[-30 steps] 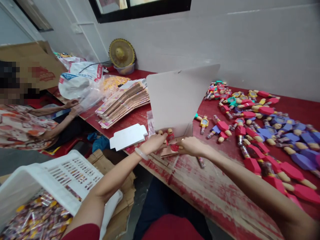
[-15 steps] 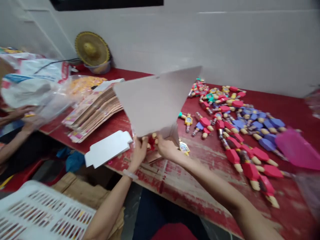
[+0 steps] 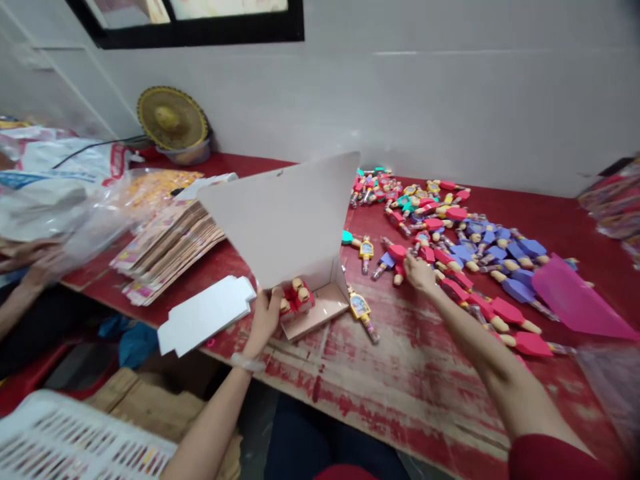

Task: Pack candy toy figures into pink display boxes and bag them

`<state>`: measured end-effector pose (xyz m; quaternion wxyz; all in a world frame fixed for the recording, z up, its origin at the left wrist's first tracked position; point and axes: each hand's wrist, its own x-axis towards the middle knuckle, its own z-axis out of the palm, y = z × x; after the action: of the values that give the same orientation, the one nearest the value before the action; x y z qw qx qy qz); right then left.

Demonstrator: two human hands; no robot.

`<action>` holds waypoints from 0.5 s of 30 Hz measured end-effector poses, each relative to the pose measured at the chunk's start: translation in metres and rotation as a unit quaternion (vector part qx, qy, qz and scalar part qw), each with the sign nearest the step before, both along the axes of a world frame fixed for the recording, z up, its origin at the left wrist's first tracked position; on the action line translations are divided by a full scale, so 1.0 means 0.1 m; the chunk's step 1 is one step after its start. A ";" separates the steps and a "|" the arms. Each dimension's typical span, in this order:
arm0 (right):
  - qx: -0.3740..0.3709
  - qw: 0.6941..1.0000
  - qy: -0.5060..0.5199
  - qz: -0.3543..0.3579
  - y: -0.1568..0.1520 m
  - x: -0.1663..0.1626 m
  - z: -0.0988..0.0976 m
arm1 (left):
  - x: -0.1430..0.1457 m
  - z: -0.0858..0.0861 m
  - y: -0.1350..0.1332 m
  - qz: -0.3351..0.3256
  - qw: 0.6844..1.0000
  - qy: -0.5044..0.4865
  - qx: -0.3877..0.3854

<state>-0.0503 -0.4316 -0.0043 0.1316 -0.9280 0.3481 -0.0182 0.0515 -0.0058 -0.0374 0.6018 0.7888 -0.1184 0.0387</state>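
An open cardboard box (image 3: 315, 319) with a tall raised lid (image 3: 285, 213) stands at the table's front edge. Its left end is gripped by my left hand (image 3: 265, 317), thumb beside the red toys (image 3: 299, 297) with tan knobs inside. My right hand (image 3: 421, 275) reaches to the near-left side of the toy pile, fingers drawn together among red toys (image 3: 397, 252); what they pinch is hidden. A yellow-framed toy (image 3: 359, 305) with a clear tube lies just right of the box. Blue toys (image 3: 523, 247) lie farther right.
Flat white card pieces (image 3: 207, 313) and a stack of printed cardboard (image 3: 170, 247) lie left of the box. A pink sheet (image 3: 583, 297) is at the right. A white basket (image 3: 85, 437) stands lower left. Another person's hands (image 3: 37, 263) handle clear plastic.
My right hand has left the box and moved right to the toy pile. My left hand stays at the box's left end. Red toys inside are now uncovered; the view has tilted up slightly.
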 end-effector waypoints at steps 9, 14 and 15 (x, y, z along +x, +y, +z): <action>0.119 0.912 -0.119 0.374 1.17 -0.93 0.90 | -0.17 0.26 -0.19 0.015 0.996 -0.040 -0.082; 0.046 0.865 0.014 0.500 2.24 -0.61 0.70 | -0.20 0.29 -0.20 0.019 0.998 -0.001 -0.053; 0.022 0.862 0.043 0.505 2.35 -0.54 0.67 | -0.20 0.27 -0.20 0.022 0.999 0.000 -0.047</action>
<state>-0.1046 -0.1969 0.0629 0.1281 -0.9733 -0.1631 0.0983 0.0313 -0.0257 -0.0104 0.6376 0.7618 -0.0993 0.0574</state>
